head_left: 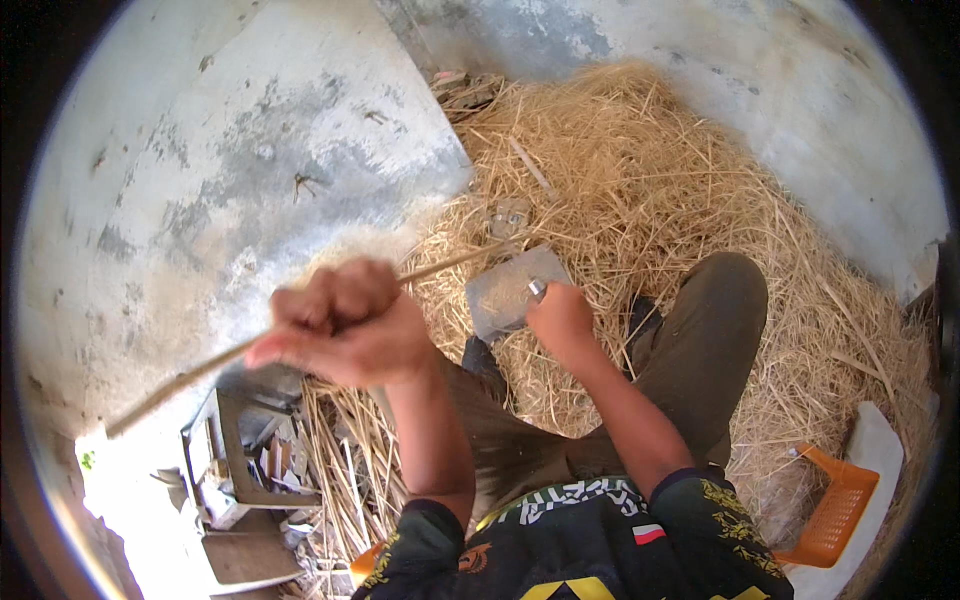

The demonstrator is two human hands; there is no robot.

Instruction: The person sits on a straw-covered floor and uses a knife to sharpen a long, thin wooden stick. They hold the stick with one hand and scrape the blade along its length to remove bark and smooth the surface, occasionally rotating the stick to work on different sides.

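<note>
My left hand [340, 325], slightly blurred, is raised and wrapped round a long thin stick [180, 385] that looks like cane or bamboo. The stick slants from the lower left up to the right, its far end over the shavings. Lower down, my right hand [562, 322] is closed round a tool with a silvery metal collar [538, 288]. I cannot make out its blade or working end. Just beyond that hand, between my feet, lies a grey flat block [490, 312] with pale dust on top.
A big heap of straw-like shavings [640, 150] spreads over the floor against the walls. At the lower left lie a bundle of thin sticks [350, 440] and a dark open frame [240, 460] with scraps. An orange plastic piece [835, 510] rests at the lower right.
</note>
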